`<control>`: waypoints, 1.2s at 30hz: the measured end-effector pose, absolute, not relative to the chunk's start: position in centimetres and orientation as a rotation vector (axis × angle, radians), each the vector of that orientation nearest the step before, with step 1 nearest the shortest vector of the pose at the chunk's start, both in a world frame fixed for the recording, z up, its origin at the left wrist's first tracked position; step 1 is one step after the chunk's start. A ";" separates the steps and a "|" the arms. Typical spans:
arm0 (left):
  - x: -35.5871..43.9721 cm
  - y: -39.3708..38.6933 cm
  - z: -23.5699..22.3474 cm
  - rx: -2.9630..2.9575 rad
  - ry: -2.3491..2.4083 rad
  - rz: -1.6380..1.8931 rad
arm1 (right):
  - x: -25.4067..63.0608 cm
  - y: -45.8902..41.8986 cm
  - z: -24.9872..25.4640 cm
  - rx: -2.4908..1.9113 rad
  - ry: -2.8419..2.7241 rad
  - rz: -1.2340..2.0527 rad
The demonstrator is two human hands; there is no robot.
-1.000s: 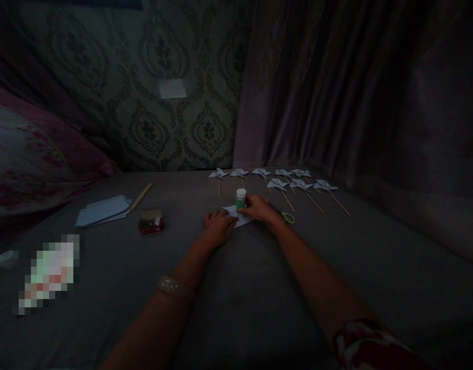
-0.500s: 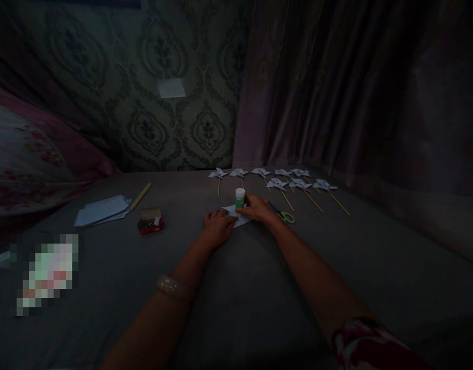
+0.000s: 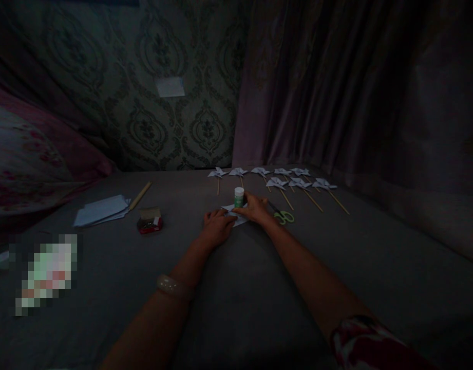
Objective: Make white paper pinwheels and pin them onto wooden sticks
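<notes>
My right hand (image 3: 255, 206) grips the lower part of a green-and-white tube (image 3: 239, 197) that looks like a glue stick. It stands upright on a small white paper (image 3: 241, 221), and its lower end is hidden by my fingers. My left hand (image 3: 220, 226) lies flat with its fingers on the paper's left side, holding nothing else that I can see. Scissors (image 3: 284, 218) with green handles rest just right of my right hand, partly behind it.
Several white paper pinwheels (image 3: 277, 183) on sticks lie along the back right. To the left are a stack of paper (image 3: 103, 209), wooden sticks (image 3: 140, 196) and an open red box (image 3: 149, 222) with small metal items. A blurred-out patch (image 3: 47, 277) covers something at front left.
The glue stick and my right hand have shifted very slightly left. My left hand stays on the paper almost unmoved.
</notes>
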State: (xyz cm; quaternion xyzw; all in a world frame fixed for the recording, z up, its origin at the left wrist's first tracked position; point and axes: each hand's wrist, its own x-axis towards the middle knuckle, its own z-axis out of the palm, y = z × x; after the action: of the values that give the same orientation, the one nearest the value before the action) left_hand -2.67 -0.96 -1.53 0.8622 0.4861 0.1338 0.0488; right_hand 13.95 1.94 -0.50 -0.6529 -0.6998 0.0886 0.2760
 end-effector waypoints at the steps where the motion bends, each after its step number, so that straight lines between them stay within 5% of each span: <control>1: -2.7 -0.9 -1.6 2.630 1.477 0.409 | 13.9 1.9 -0.5 -1.757 -1.873 0.234; 36: -2.6 -0.8 -1.6 2.637 1.491 0.417 | 13.2 1.9 -0.5 -1.834 -1.573 0.284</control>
State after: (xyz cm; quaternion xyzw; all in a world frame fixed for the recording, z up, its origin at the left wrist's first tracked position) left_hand -2.63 -0.78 -1.64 0.8616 0.4871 0.1362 0.0417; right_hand 13.25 1.87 -0.51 -0.7070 -0.6064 0.1096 0.3471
